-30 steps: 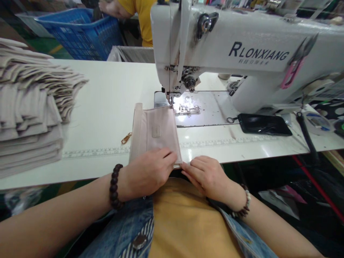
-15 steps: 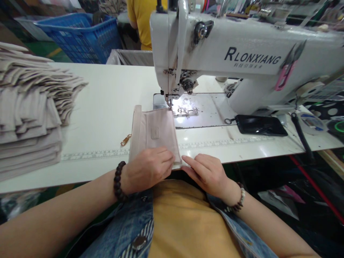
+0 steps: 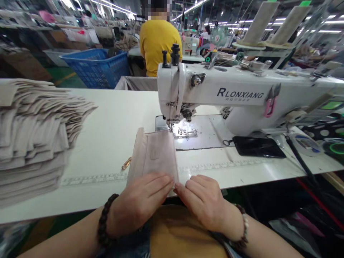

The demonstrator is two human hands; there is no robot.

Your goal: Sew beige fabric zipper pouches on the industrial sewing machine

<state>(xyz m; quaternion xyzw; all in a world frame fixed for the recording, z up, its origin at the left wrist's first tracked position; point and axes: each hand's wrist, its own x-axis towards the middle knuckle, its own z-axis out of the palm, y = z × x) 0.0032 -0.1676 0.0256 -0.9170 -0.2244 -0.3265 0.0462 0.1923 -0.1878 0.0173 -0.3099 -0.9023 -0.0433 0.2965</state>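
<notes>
While my left hand (image 3: 141, 200) lies over the pouch (image 3: 163, 165) at the sewing machine (image 3: 236, 80), my right hand (image 3: 205, 200) touches its near edge; whether either grips, I cannot tell.

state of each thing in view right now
Fabric piece: laid out
Left hand: palm down on the piece
Right hand: curled, at the piece's near right corner
Zipper pull: lying beside the piece
Sewing machine: work area lit
Snips: on the machine, blades up
Phone: screen dark
Fabric stack: heaped unevenly
Blue basket: upright
</notes>
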